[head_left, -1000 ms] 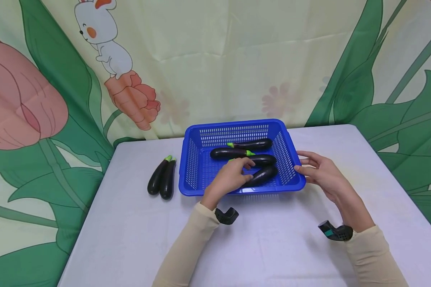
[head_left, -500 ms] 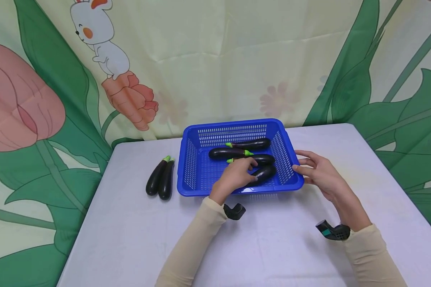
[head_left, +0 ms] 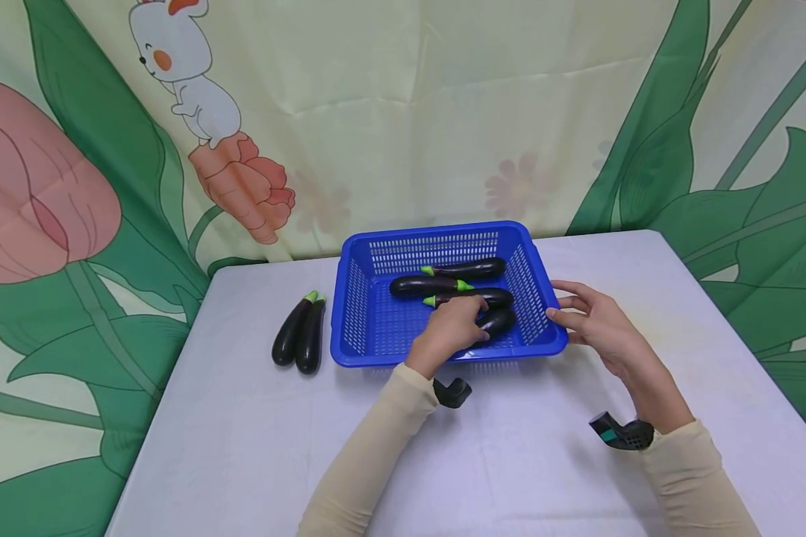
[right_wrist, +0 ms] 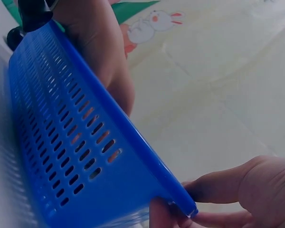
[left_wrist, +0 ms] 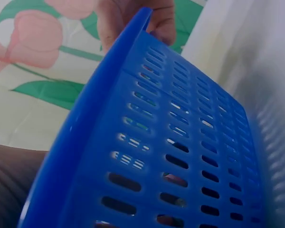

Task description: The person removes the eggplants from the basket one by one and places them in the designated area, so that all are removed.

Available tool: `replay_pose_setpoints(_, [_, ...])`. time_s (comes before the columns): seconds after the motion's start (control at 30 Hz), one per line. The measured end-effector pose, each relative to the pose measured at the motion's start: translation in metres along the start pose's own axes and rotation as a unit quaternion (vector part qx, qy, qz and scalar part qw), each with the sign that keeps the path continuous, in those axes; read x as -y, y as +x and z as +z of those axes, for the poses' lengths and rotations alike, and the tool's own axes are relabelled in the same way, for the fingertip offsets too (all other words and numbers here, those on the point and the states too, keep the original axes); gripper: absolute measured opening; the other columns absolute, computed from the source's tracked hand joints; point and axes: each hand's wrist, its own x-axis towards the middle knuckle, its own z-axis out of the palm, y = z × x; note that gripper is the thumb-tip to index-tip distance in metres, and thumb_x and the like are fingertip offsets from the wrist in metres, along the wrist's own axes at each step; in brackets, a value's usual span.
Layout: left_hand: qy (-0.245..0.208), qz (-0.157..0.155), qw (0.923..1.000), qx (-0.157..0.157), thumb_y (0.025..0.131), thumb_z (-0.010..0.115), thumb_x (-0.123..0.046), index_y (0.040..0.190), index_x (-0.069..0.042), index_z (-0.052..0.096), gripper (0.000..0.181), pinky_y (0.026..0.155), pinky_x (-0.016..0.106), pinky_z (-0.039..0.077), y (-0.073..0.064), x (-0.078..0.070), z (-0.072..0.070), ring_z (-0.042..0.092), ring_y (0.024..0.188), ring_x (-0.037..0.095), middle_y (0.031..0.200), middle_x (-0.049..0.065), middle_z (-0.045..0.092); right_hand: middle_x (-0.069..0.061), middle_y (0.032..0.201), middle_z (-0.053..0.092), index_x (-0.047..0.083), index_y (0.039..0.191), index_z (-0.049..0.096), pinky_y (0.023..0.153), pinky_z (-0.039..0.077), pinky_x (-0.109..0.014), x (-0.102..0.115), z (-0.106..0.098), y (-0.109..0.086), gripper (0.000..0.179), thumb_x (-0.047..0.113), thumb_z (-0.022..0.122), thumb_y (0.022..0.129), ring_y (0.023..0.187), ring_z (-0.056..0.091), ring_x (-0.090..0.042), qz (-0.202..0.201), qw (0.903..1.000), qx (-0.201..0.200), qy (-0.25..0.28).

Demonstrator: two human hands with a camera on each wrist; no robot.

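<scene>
A blue perforated plastic basket [head_left: 376,358] holds several dark purple eggplants. In the head view, my left hand [head_left: 448,328] reaches over the front rim, fingers curved over the frontmost eggplant [head_left: 498,322] with the thumb on its near side; the hand covers its left end. Just behind lies another eggplant [head_left: 497,297], its green stem close to my left knuckles. My right hand [head_left: 598,321] pinches the basket's right rim near the front corner. The right wrist view has the thumb and fingers [right_wrist: 218,190] on either side of that rim. In the left wrist view, the basket wall hides most of the left hand's fingers.
Two eggplants [head_left: 302,335] lie side by side on the white-covered table [head_left: 242,447], left of the basket. Two more, a back eggplant [head_left: 477,268] and a middle-left eggplant [head_left: 419,286], lie farther back inside. A printed curtain [head_left: 389,134] hangs behind the table.
My left hand has shifted to the right along the front eggplant, covering more of it. That eggplant, the basket and my right hand stay about where they were.
</scene>
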Motion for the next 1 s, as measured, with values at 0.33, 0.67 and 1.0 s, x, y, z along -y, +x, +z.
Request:
replay_pose_setpoints(0.33, [0.028, -0.008, 0.9994, 0.018, 0.091, 0.082, -0.028, 0.126, -0.017, 0.071, 0.039, 0.082, 0.038, 0.056, 0.0043, -0.0061, 0.0036, 0.069, 0.099, 0.02, 0.117, 0.0, 0.075, -0.031, 0.148, 0.05, 0.009, 0.166, 0.023, 0.083, 0.063, -0.03, 0.0025, 0.0002, -0.0009, 0.074, 0.031, 0.06, 0.106, 0.105, 0.07, -0.017, 0.003, 1.0, 0.0, -0.006])
replay_pose_setpoints(0.67, [0.038, -0.004, 0.9988, 0.029, 0.091, 0.081, -0.027, 0.117, -0.015, 0.072, 0.03, 0.076, 0.036, 0.054, 0.0049, -0.0065, 0.0045, 0.064, 0.089, 0.018, 0.108, 0.001, 0.074, -0.032, 0.15, 0.049, 0.01, 0.166, 0.022, 0.084, 0.063, -0.03, 0.0017, 0.0, -0.0006, 0.074, 0.031, 0.06, 0.107, 0.11, 0.07, -0.023, 0.004, 1.0, 0.004, -0.006])
replay_pose_setpoints(1.0, [0.025, 0.012, 0.9994, 0.022, 0.094, 0.072, -0.022, 0.118, -0.015, 0.07, 0.024, 0.072, 0.034, 0.05, 0.0008, -0.0029, -0.0028, 0.062, 0.086, 0.018, 0.104, 0.0, 0.072, -0.032, 0.15, 0.049, 0.011, 0.167, 0.021, 0.083, 0.063, -0.029, 0.0013, 0.0002, -0.0002, 0.075, 0.032, 0.061, 0.106, 0.111, 0.069, -0.024, 0.007, 1.0, 0.003, -0.005])
